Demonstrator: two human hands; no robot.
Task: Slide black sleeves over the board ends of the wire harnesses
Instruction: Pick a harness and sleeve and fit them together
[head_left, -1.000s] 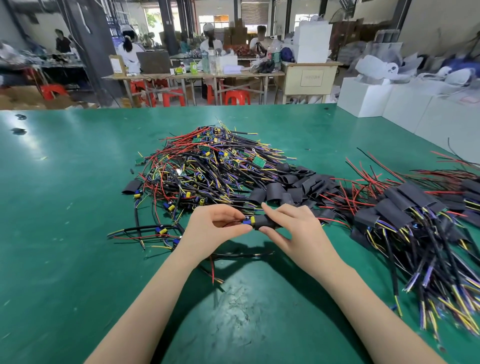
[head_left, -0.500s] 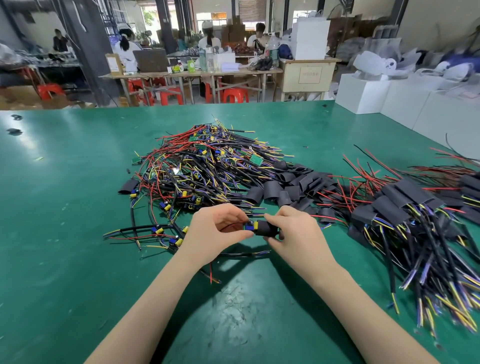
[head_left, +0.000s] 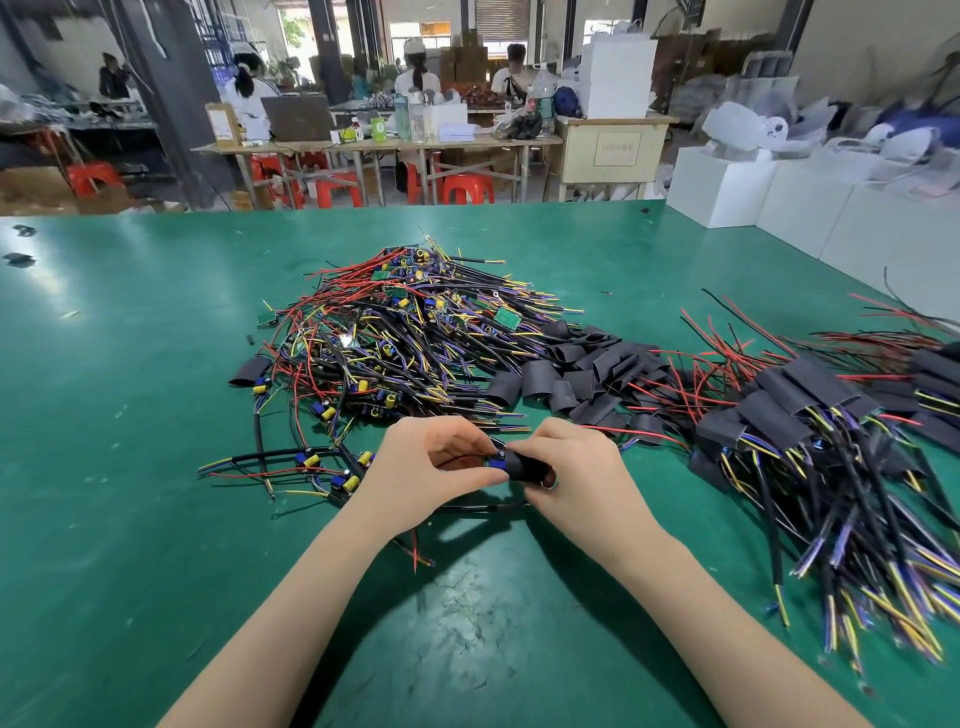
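Note:
My left hand (head_left: 434, 470) pinches the board end of a wire harness (head_left: 500, 462), where a blue part shows between thumb and fingers. My right hand (head_left: 576, 475) grips a black sleeve (head_left: 525, 466) that covers most of that board end. The harness's black, red and yellow wires trail down under both hands onto the green table (head_left: 156, 519). Behind my hands lies a pile of bare harnesses (head_left: 395, 338) with green boards and yellow and blue parts. Loose black sleeves (head_left: 566, 371) lie just right of that pile.
A heap of harnesses wearing black sleeves (head_left: 810, 415) spreads over the right side of the table. White boxes (head_left: 810, 197) stand along the far right edge. Beyond the table, people sit at benches with red stools (head_left: 465, 187).
The black sleeve has slid further left over the board end, hiding the yellow part. My hands have drawn closer together, fingers more curled.

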